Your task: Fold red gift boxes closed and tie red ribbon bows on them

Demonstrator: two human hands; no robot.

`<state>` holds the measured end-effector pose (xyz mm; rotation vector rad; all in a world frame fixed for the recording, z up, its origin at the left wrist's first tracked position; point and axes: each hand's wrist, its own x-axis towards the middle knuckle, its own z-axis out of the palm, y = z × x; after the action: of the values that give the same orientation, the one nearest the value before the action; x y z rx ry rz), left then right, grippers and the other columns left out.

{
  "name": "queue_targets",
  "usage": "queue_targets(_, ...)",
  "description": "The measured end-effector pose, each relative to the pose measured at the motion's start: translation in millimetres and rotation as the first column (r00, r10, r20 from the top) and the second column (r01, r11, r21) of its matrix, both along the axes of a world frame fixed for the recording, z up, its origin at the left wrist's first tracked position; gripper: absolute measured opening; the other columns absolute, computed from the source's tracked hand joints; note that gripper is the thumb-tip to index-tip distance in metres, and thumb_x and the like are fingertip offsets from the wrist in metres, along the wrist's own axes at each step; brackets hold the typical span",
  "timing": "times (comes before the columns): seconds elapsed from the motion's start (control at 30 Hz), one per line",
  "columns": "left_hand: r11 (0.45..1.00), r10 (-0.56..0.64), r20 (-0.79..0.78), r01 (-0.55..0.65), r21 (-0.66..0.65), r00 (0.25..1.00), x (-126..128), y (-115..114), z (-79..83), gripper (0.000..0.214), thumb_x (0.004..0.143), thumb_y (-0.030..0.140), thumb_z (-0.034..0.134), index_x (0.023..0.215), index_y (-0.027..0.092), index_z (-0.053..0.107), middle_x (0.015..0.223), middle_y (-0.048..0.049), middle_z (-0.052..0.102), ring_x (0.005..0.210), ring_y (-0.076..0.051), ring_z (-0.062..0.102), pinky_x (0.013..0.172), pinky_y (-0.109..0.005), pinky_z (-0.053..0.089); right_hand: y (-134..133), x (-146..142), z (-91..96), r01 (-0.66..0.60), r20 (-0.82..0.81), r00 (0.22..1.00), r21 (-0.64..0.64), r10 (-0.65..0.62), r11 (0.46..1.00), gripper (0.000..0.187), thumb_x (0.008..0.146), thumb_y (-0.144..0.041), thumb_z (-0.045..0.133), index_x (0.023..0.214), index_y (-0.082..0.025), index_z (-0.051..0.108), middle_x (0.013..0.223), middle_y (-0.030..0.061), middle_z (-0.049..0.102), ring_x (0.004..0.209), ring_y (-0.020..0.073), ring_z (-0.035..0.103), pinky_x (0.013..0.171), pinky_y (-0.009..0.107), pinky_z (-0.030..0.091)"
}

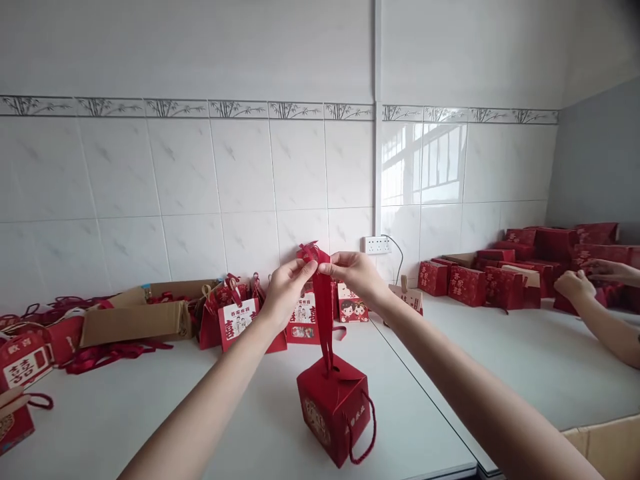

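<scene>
A long red ribbon (325, 320) runs up from the top of a small red gift box (334, 407). My left hand (290, 287) pinches the ribbon near its upper end between thumb and fingers. Beside it, almost touching, my right hand (353, 272) is closed on the same ribbon. Loops and loose ends of ribbon stick up above both thumbs. The box has gold print on its sides and a twisted red cord handle (373, 433) on its right. It stands a little askew under the ribbon; whether its base touches the table, I cannot tell.
Red and white gift boxes (239, 320) line the white table (250, 413) along the wall. An open cardboard box (133, 323) lies at left among red ribbons. More red boxes (467, 283) are stacked at right, near another person's hands (577, 287). A power strip (377, 245) is on the wall.
</scene>
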<state>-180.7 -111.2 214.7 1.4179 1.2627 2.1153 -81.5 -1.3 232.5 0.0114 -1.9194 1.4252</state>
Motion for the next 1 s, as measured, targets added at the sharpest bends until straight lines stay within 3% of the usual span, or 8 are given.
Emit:
queue_targets(0.17, 0.999, 0.032, 0.044, -0.031, -0.023, 0.999, 1.1, -7.7, 1.5, 0.029, 0.065, 0.04, 0.078, 0.075, 0.015, 0.067, 0.071, -0.0005, 0.062, 0.067, -0.01, 0.056, 0.065, -0.024, 0.047, 4.3, 2.7, -6.2, -0.051, 0.01, 0.999, -0.004, 0.052, 0.999, 0.037, 0.059, -0.048, 0.078, 0.065, -0.016, 0.06, 0.059, -0.0037, 0.054, 0.055, 0.0077, 0.046, 0.055, 0.025, 0.037)
queue_targets(0.5, 0.997, 0.033, 0.062, -0.029, -0.067, 0.998, -2.2, -13.1, -4.0, 0.033, 0.058, 0.032, 0.082, 0.082, 0.014, 0.069, 0.076, -0.0022, 0.068, 0.078, -0.014, 0.062, 0.076, -0.029, 0.047, 0.7, 4.1, -17.5, -0.059, 0.025, 0.998, -0.027, 0.06, 0.998, 0.036, 0.061, -0.046, 0.078, 0.068, -0.017, 0.06, 0.066, -0.0019, 0.058, 0.061, 0.0095, 0.051, 0.063, 0.028, 0.041)
queue_targets(0.73, 0.998, 0.057, 0.071, -0.057, 0.004, 0.996, 2.2, -13.6, -3.2, 0.031, 0.058, 0.019, 0.079, 0.085, 0.015, 0.065, 0.082, -0.0016, 0.067, 0.079, -0.013, 0.062, 0.074, -0.026, 0.049, -3.0, 1.1, -13.6, -0.076, 0.005, 0.997, -0.003, 0.076, 0.997, 0.031, 0.063, -0.042, 0.077, 0.067, -0.016, 0.06, 0.065, -0.0027, 0.058, 0.059, 0.0077, 0.05, 0.061, 0.026, 0.041)
queue_targets(0.9, 0.994, 0.089, 0.148, -0.097, 0.048, 0.985, -21.5, -41.1, -4.8, 0.025, 0.063, 0.013, 0.068, 0.087, 0.016, 0.061, 0.067, 0.0022, 0.059, 0.054, -0.009, 0.053, 0.052, -0.023, 0.043, 13.9, 42.2, -15.8, -0.18, 0.047, 0.982, -0.037, 0.182, 0.983, 0.03, 0.063, -0.042, 0.078, 0.066, -0.017, 0.061, 0.063, -0.0013, 0.062, 0.058, 0.0095, 0.057, 0.06, 0.026, 0.047)
queue_targets(1.0, 0.957, 0.269, 0.202, -0.285, 0.054, 0.942, -43.4, -66.2, -4.8, 0.013, 0.069, 0.01, 0.057, 0.08, 0.017, 0.058, 0.056, 0.0051, 0.053, 0.045, -0.007, 0.046, 0.048, -0.022, 0.037, 25.6, 79.1, -10.5, -0.292, 0.241, 0.935, 0.107, 0.26, 0.951, 0.033, 0.062, -0.046, 0.076, 0.06, -0.016, 0.064, 0.055, -0.0014, 0.06, 0.051, 0.0094, 0.056, 0.053, 0.027, 0.045)
